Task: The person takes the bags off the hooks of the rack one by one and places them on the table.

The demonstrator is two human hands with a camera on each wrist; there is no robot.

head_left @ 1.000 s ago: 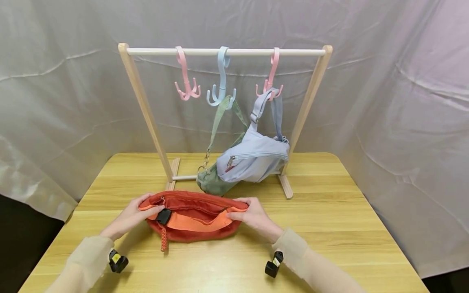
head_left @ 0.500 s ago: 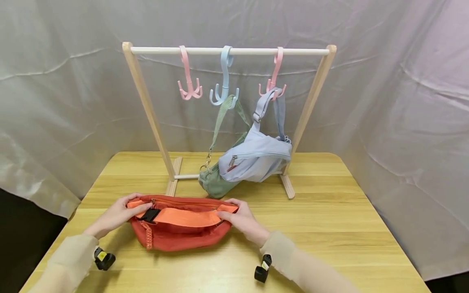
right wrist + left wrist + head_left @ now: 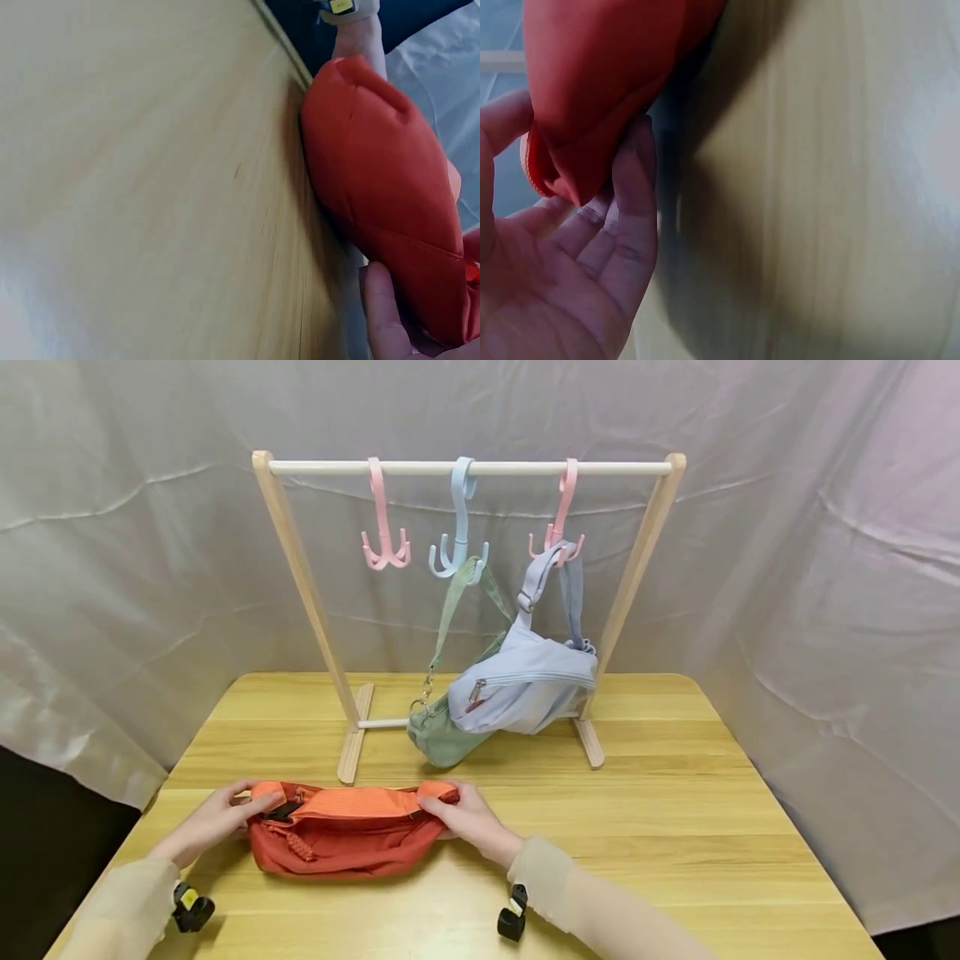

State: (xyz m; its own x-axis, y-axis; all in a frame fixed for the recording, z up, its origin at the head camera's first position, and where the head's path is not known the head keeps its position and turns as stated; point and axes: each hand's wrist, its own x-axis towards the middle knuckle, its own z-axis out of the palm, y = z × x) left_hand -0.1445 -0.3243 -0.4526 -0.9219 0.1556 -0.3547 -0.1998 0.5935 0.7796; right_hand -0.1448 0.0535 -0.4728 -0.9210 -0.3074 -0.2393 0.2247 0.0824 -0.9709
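A red waist bag (image 3: 345, 847) with an orange strap (image 3: 356, 802) and a dark buckle (image 3: 283, 812) is at the front left of the table. My left hand (image 3: 217, 818) grips its left end, thumb on top by the buckle. At the right end my right hand (image 3: 474, 821) pinches the bag and strap between thumb and fingers. In the left wrist view the fingers (image 3: 634, 187) curl under the bag's end. The right wrist view has the bag's smooth red side (image 3: 382, 172) with fingertips beneath it.
Behind stands a wooden rack (image 3: 303, 577) with a white bar (image 3: 322, 468). A pink hook (image 3: 386, 518), a blue hook (image 3: 460, 514) and another pink hook (image 3: 562, 514) hang there. A green bag (image 3: 442, 739) hangs from the blue hook, a pale blue bag (image 3: 517, 689) from the right pink one.
Both hands have brought the red bag leftward and toward the table's front, away from the rack. Its front panel has turned more toward the head camera. The hanging bags have stayed in place.
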